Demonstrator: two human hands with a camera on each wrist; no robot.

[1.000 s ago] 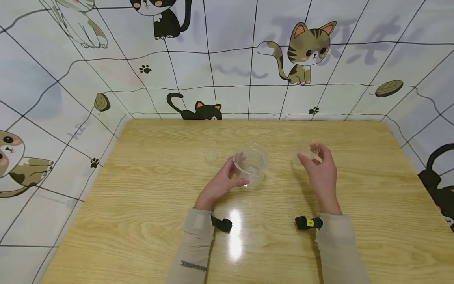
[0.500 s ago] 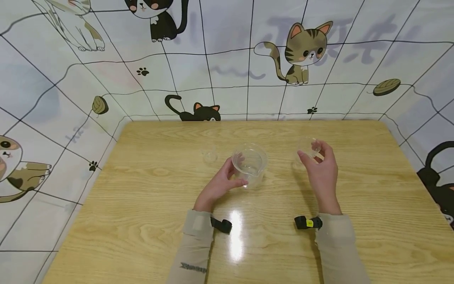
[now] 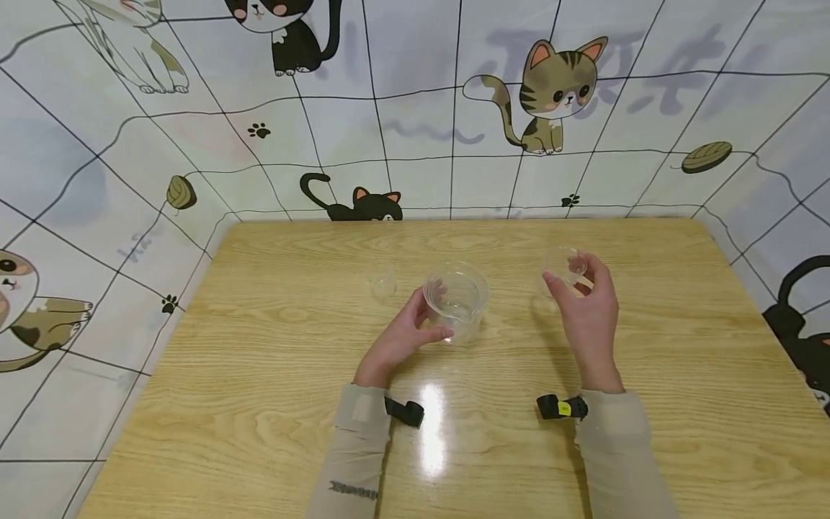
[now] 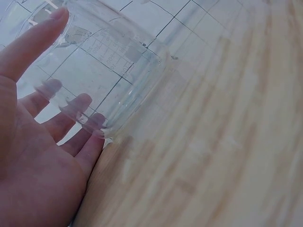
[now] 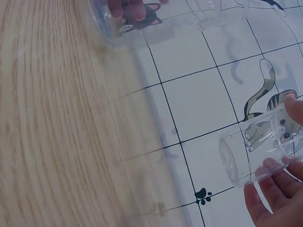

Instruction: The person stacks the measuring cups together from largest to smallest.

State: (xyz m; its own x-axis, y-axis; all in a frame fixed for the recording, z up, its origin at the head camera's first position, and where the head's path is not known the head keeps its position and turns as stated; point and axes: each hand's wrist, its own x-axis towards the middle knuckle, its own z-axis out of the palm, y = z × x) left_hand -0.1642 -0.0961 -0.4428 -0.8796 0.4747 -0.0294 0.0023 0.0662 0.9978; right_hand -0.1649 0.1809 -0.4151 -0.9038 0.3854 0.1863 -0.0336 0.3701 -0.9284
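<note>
A large clear beaker (image 3: 468,317) stands on the table, and my left hand (image 3: 402,335) holds it round its near left side. Faint printed graduations show on that beaker's wall in the left wrist view, with my thumb and fingers (image 4: 80,101) on either side of it. To the right, my right hand (image 3: 591,313) grips a smaller clear beaker (image 3: 555,264) between thumb and fingers. In the right wrist view this small beaker (image 5: 253,146) appears raised off the tabletop, its base toward the table. Both vessels are see-through; no contents can be made out.
Another small clear vessel (image 3: 383,282) stands on the table behind and left of my left hand. The wood-grain table (image 3: 259,346) ends at the back against a wall covering (image 3: 421,130) printed with cats and lines. A bright reflection lies between my forearms.
My right hand has risen or shifted slightly away from me with the small beaker. My left hand and the large beaker stay in place; the head view has moved a little.
</note>
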